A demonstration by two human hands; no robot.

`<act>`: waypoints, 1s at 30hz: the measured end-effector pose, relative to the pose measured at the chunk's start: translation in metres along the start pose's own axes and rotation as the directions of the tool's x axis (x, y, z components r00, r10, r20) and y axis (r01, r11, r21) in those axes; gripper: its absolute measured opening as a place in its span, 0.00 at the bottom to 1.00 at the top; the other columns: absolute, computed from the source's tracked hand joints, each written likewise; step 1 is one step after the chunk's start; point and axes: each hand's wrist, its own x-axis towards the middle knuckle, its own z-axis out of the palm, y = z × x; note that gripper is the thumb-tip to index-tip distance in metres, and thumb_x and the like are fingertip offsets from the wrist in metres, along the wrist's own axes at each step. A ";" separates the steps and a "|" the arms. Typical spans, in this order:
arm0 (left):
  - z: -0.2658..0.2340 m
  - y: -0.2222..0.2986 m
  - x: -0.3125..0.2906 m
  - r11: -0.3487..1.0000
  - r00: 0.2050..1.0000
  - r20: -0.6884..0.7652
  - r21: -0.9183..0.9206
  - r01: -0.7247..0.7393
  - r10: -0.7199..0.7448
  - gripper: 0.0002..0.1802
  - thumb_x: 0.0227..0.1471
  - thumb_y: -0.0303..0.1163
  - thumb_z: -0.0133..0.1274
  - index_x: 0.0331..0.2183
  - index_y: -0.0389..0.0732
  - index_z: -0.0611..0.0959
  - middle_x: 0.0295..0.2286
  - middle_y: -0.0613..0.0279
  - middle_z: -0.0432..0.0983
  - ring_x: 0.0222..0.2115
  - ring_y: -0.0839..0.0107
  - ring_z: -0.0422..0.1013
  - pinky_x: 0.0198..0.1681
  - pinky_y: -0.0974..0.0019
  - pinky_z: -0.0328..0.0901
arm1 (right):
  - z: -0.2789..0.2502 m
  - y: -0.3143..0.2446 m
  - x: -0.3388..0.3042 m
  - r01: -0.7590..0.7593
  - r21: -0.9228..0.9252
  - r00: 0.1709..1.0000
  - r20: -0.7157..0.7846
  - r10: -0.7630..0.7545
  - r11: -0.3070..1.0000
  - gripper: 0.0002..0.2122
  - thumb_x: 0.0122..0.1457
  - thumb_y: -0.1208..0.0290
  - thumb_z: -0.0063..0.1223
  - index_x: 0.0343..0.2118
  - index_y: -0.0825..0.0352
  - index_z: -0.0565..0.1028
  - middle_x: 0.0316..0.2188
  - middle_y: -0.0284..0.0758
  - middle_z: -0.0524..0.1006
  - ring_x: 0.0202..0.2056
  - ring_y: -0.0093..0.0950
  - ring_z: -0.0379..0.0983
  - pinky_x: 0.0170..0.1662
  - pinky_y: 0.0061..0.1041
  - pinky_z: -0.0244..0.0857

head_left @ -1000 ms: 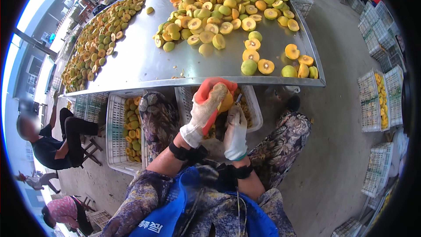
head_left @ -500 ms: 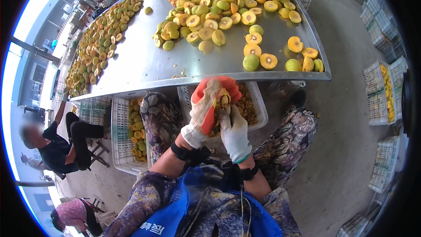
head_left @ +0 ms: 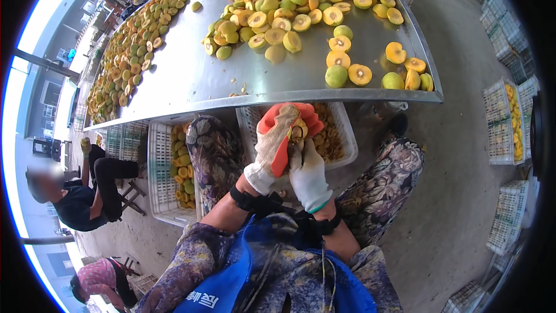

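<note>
My left hand (head_left: 275,142), in a white glove with orange-coated fingers, is wrapped round a halved yellow fruit (head_left: 299,131), perhaps a peach or apricot. Its cut side faces up toward me. Against the fruit's near side press the closed fingers of my right hand (head_left: 308,177), in a white glove with a green-edged cuff. Whatever those fingers grip is too small and hidden to make out. Both hands are over a white crate (head_left: 349,146) holding yellow scraps and pits, just in front of the metal table (head_left: 191,75).
Halved fruits (head_left: 278,8) are heaped on the table, with another pile (head_left: 136,52) at its left. A crate of fruit halves (head_left: 174,214) stands beside my left knee. Other people (head_left: 81,203) sit at the left. Stacked crates (head_left: 501,122) line the right side.
My hands stay together on the fruit, with a slight shift of the fingers. The view has moved a little. The seated person at left has raised a hand holding something yellowish.
</note>
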 end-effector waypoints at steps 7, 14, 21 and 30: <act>-0.010 -0.001 -0.003 0.999 1.000 0.016 0.038 0.024 -0.025 0.20 0.60 0.40 0.59 0.46 0.33 0.80 0.41 0.54 0.79 0.43 0.62 0.77 0.53 0.54 0.72 | 0.003 0.003 -0.003 -0.014 -0.019 0.999 0.043 0.015 1.000 0.12 0.69 0.63 0.44 0.45 0.68 0.67 0.29 0.55 0.77 0.34 0.58 0.74 0.32 0.49 0.67; -0.008 -0.001 -0.005 0.983 0.998 0.031 0.173 -0.058 0.054 0.21 0.63 0.43 0.54 0.45 0.33 0.80 0.40 0.51 0.80 0.43 0.59 0.78 0.54 0.49 0.72 | 0.005 0.001 -0.001 -0.021 0.016 0.999 0.049 0.020 1.000 0.13 0.67 0.62 0.46 0.44 0.68 0.67 0.29 0.55 0.77 0.34 0.58 0.74 0.33 0.50 0.67; -0.018 -0.007 -0.003 0.986 0.990 0.101 0.120 -0.112 0.100 0.23 0.61 0.45 0.56 0.44 0.33 0.80 0.42 0.52 0.79 0.45 0.58 0.77 0.55 0.47 0.70 | 0.011 0.010 -0.001 -0.002 0.081 1.000 0.031 -0.001 0.997 0.14 0.66 0.60 0.48 0.45 0.66 0.66 0.29 0.55 0.77 0.34 0.58 0.74 0.33 0.52 0.67; -0.022 -0.011 -0.002 0.980 0.988 0.097 0.145 -0.133 0.120 0.23 0.61 0.45 0.56 0.45 0.32 0.79 0.43 0.51 0.79 0.46 0.55 0.77 0.56 0.45 0.69 | 0.008 0.009 -0.001 -0.023 0.073 0.999 0.039 0.020 0.997 0.12 0.68 0.64 0.44 0.45 0.70 0.69 0.32 0.57 0.77 0.38 0.59 0.74 0.35 0.44 0.69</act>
